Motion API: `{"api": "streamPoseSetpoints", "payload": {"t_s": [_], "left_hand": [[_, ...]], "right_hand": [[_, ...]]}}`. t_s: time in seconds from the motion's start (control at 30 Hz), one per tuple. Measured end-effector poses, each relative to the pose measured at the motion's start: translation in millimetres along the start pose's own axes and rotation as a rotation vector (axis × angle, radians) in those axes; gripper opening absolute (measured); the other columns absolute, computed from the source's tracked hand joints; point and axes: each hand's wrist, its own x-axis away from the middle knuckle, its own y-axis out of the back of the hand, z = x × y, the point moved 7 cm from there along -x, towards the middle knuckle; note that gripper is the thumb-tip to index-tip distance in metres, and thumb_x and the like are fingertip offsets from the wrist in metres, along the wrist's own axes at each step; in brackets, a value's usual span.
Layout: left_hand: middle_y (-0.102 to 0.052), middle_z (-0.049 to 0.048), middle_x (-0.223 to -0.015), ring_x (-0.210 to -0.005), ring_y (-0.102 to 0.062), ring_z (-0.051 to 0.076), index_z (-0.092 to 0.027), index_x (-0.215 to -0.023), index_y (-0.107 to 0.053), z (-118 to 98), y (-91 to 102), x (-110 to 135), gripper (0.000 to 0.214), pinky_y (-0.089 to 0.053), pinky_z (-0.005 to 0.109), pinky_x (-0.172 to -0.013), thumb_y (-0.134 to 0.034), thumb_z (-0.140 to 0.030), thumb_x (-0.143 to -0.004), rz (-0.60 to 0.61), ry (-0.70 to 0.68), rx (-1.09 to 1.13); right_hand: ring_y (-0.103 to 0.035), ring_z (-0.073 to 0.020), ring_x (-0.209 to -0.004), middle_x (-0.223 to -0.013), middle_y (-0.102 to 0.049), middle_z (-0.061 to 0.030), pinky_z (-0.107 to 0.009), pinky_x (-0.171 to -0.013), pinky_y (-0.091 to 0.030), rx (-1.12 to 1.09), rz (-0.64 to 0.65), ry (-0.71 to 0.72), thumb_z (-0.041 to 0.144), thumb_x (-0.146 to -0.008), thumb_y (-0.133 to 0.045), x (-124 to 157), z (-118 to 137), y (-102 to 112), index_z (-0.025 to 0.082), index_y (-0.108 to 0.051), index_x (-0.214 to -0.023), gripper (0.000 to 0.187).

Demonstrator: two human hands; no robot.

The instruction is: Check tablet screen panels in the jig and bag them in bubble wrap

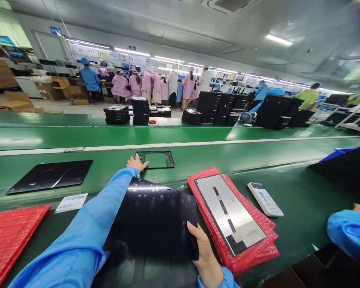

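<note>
My left hand (137,163) reaches far forward, thumb and fingers around the near left corner of a thin black rectangular frame (170,159) lying on the green surface. In front of me, a glossy black screen panel (159,224) with smudges or droplets on its face is tilted up. My right hand (207,256) grips its right edge, thumb over the front and the other fingers mostly hidden behind. Beside that hand, a silver-backed display panel (228,212) with a dark ribbon strip lies on red bubble-wrap sleeves (258,256).
At left lie another dark panel (51,176), a handwritten label (71,203) and a red bubble-wrap sleeve (15,236). A white handheld device (265,200) is at right, near another person's blue sleeve (349,232). Black tray stacks (210,108) stand beyond the green belt (114,136).
</note>
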Motion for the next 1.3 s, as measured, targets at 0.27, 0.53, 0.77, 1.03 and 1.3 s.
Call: {"api": "streamPoseSetpoints", "payload": {"t_s": [0.27, 0.53, 0.77, 1.03, 1.3], "left_hand": [[-0.053, 0.0128, -0.134, -0.115, -0.056, 0.027, -0.017, -0.129, -0.052, 15, 23.1, 0, 0.045, -0.047, 0.051, -0.096, -0.057, -0.04, -0.09, 0.067, 0.189, 0.261], [-0.071, 0.0091, -0.108, -0.068, -0.066, 0.013, -0.02, -0.118, -0.056, 43, 67.2, 95, 0.029, -0.057, 0.028, -0.066, -0.044, -0.033, -0.095, 0.313, 0.209, 0.801], [-0.07, 0.0065, -0.12, -0.102, -0.069, 0.018, -0.028, -0.129, -0.055, 61, 100.8, 216, 0.036, -0.059, 0.027, -0.082, -0.051, -0.029, -0.094, 0.383, 0.26, 1.214], [-0.071, 0.0063, -0.119, -0.106, -0.068, 0.023, -0.034, -0.138, -0.049, 100, 86.0, 300, 0.048, -0.062, 0.03, -0.075, -0.056, -0.029, -0.09, 0.462, 0.505, 1.174], [-0.07, 0.0081, -0.119, -0.108, -0.066, 0.025, -0.031, -0.139, -0.046, 107, 60.5, 326, 0.059, -0.056, 0.038, -0.09, -0.065, -0.034, -0.084, 0.61, 0.529, 1.148]], "right_hand": [[-0.07, -0.0275, -0.102, -0.114, -0.073, -0.0072, -0.044, -0.097, -0.051, -0.008, -0.005, 0.004, 0.022, -0.073, -0.078, 0, 2, -2, 0.025, -0.057, -0.133, 0.064], [-0.069, -0.026, -0.105, -0.116, -0.072, -0.0038, -0.042, -0.097, -0.052, 0.061, -0.045, 0.088, 0.021, -0.074, -0.077, 7, 11, -6, 0.029, -0.055, -0.133, 0.064], [-0.061, -0.0296, -0.118, -0.112, -0.073, -0.0032, -0.047, -0.1, -0.051, 0.216, -0.194, 0.265, 0.035, -0.072, -0.078, 11, 29, 13, 0.028, -0.062, -0.123, 0.054], [-0.042, -0.0287, -0.136, -0.142, -0.052, -0.0071, -0.044, -0.119, -0.025, 0.822, -0.357, 0.691, 0.025, -0.059, -0.086, 54, 73, 36, 0.02, -0.051, -0.135, 0.084], [-0.041, -0.0287, -0.137, -0.142, -0.052, -0.0074, -0.046, -0.118, -0.028, 0.894, -0.397, 0.754, 0.025, -0.065, -0.082, 69, 79, 28, 0.021, -0.047, -0.139, 0.082]]}}
